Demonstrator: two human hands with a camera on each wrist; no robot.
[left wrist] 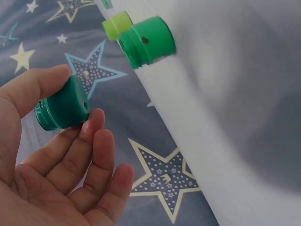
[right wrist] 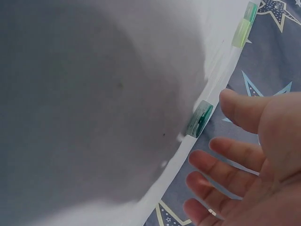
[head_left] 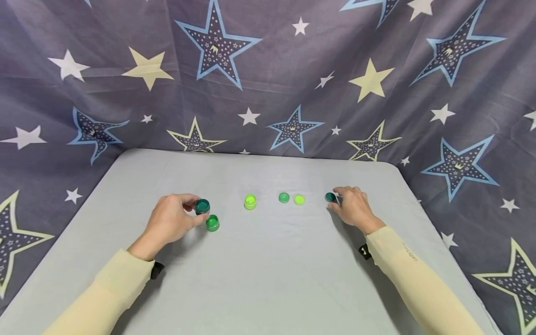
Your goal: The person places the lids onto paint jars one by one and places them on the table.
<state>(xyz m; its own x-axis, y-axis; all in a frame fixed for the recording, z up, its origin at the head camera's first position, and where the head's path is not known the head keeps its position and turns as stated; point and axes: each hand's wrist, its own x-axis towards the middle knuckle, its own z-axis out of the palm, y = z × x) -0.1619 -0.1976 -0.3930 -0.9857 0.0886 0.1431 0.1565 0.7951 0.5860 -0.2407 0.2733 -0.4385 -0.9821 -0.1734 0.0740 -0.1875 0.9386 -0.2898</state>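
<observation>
My left hand (head_left: 172,218) pinches a small dark green paint jar (left wrist: 68,106) between thumb and fingertips, above the table. Just beside it, a mid-green paint jar (head_left: 212,223) stands on the cloth with its open top facing up. At the right, my right hand (head_left: 355,207) is spread around a dark green lid (head_left: 330,197) lying on the table. In the right wrist view a gap shows between the thumb and fingers of that hand, with the lid (right wrist: 201,118) close in front of the fingertips.
Between the hands stands a lime green paint jar (head_left: 250,202). To its right lie a green lid (head_left: 284,197) and a lime lid (head_left: 299,199), side by side. The table (head_left: 268,279) has a pale cloth, and a star-patterned curtain (head_left: 268,74) hangs behind it.
</observation>
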